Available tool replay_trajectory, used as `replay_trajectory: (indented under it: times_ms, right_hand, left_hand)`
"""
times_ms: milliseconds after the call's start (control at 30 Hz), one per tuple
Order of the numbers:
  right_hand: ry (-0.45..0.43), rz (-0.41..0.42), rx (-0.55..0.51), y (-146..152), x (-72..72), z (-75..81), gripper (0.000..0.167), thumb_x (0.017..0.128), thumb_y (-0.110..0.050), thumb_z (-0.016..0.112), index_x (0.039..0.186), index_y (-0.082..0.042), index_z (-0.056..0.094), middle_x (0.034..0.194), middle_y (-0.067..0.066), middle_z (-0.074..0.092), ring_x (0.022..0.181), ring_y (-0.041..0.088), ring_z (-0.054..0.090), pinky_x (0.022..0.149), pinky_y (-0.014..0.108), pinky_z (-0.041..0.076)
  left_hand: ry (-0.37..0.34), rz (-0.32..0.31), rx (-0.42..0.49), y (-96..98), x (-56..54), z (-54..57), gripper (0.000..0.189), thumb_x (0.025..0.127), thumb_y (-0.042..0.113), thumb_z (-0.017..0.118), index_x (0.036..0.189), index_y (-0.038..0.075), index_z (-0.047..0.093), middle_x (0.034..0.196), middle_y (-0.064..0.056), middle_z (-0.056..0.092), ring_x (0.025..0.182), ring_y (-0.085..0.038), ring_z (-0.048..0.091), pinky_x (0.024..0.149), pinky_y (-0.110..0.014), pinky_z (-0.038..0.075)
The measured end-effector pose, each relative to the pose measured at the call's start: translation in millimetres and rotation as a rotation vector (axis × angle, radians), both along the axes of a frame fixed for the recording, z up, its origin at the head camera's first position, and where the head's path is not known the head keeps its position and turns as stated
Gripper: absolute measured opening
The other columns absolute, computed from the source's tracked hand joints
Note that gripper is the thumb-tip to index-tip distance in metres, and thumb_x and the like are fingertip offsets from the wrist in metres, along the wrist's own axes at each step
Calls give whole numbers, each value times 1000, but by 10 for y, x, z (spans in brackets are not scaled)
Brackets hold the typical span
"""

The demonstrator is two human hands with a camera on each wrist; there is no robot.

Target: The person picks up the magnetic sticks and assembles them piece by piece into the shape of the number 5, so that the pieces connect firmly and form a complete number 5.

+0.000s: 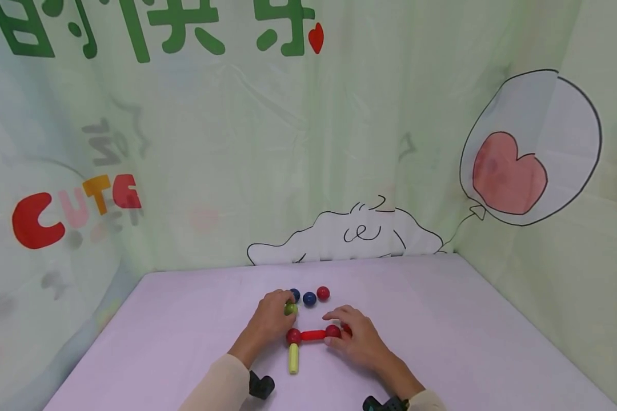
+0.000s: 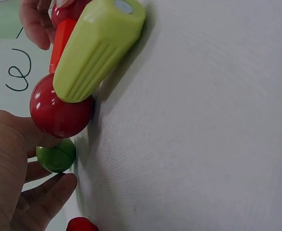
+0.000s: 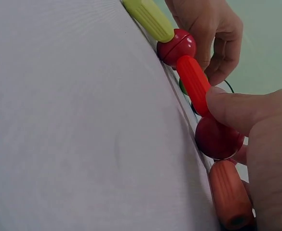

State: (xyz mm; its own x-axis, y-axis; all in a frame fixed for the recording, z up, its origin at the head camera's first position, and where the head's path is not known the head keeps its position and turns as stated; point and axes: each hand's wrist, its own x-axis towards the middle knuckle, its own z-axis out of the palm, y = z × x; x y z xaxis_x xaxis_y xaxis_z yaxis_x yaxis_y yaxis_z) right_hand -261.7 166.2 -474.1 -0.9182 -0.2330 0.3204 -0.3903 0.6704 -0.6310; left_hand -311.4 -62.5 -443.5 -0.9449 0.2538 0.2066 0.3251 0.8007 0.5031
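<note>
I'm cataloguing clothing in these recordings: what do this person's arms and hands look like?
The left hand and right hand are bare, without gloves. The left sleeve and right sleeve look plain cream, with a small black device at each wrist.

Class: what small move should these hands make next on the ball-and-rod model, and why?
Probably bring the green ball to the free end of the yellow rod: the left hand appears to grip that ball, and the rod meets a red ball only at its other end.
</note>
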Motion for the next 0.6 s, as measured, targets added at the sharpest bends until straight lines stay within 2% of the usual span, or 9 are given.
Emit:
replay_trajectory:
  times_ms: [133,267,433,600]
  right_hand:
    - [82,11,91,4,0,-27,29,84,-34,81,113,-28,74,119,-9,60,108,13,50,87,40,46]
    - [126,22,117,15,4,-39,23,86,-32,80,107,-28,76,117,-9,60,106,10,47,84,38,44]
    - [128,38,110,21,8,-18,21,87,-31,80,107,-27,76,116,-9,60,106,11,47,84,39,44]
    - [100,42,101,2,21,6,20,86,-31,80,105,-26,76,118,-5,61,108,14,46,86,42,42]
  left_hand:
    - [-21,7,11,-8,5,9,27,88,15,78,112,9,69,103,-2,66,89,-16,56,83,-34,56]
    - [-36,27,16,-9,11,1,26,88,14,78,112,10,68,100,-3,66,88,-18,57,82,-36,57]
    - [-83,44,39,-20,3,-2,27,87,14,78,111,9,66,97,-4,64,89,-20,57,84,-39,58]
    - [-108,42,22,-36,8,14,33,88,14,77,118,5,66,102,-6,62,92,-21,57,87,-42,57]
